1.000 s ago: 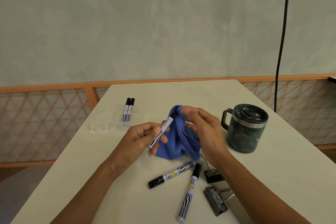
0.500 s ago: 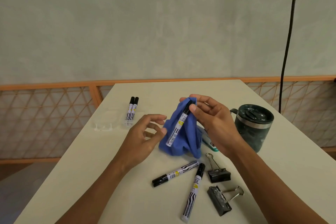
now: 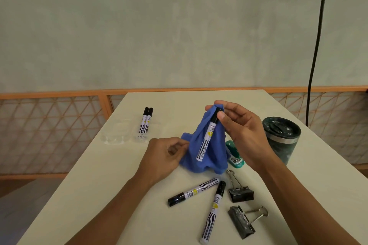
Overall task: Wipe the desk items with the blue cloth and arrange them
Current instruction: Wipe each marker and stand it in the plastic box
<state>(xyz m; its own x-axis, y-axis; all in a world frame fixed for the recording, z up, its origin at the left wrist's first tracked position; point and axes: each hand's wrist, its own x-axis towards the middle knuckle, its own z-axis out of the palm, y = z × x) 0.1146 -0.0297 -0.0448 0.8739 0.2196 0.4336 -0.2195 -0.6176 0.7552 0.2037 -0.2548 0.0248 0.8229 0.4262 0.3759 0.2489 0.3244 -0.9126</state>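
We note the worktop point(image 3: 95, 185) with the blue cloth point(image 3: 213, 155) bunched at its centre, lower folds resting on it. Right hand point(image 3: 245, 135) pinches the cloth top and the cap of the held marker point(image 3: 206, 141), which hangs cap-up. Left hand point(image 3: 161, 157), fingers curled, meets the cloth's left edge; we cannot tell if it grips. We read "PILOT" on the nearest loose marker point(image 3: 214, 211).

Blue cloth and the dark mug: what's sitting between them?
In the head view, a green stapler lies between the blue cloth and the dark mug.
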